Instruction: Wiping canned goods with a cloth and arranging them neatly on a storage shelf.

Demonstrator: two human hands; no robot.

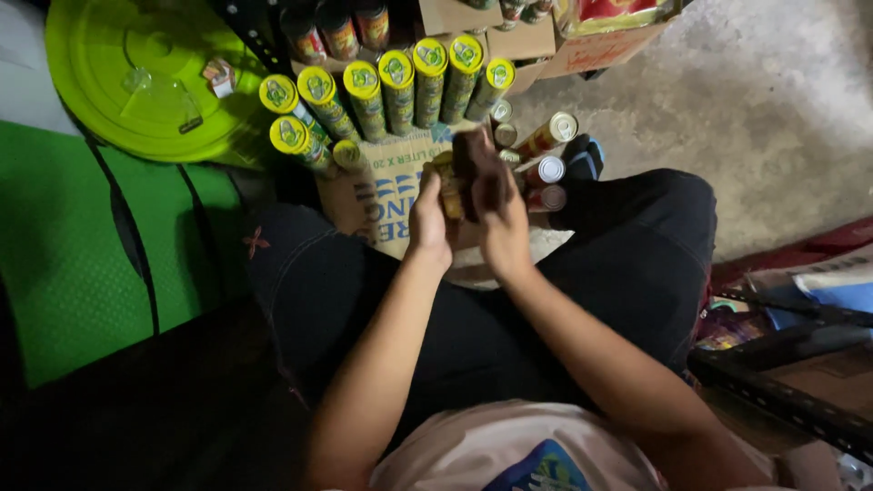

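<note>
I sit cross-legged on the floor. My left hand (429, 218) grips a small yellow-labelled can (448, 186), held out over a flattened cardboard sheet (386, 186). My right hand (498, 205) presses a dark brown cloth (475, 164) against the can's right side; the cloth hides most of it. A row of several cans with yellow lids (397, 86) stands upright on the cardboard just beyond my hands. A few more cans (548, 136) lie on their sides to the right of my hands.
A lime-green round lid (136, 77) lies at the upper left beside a green mat (64, 245). Cardboard boxes (591, 45) stand at the back. Bare concrete floor (773, 109) spreads to the right. A black metal bar (782, 400) and packages sit at my right.
</note>
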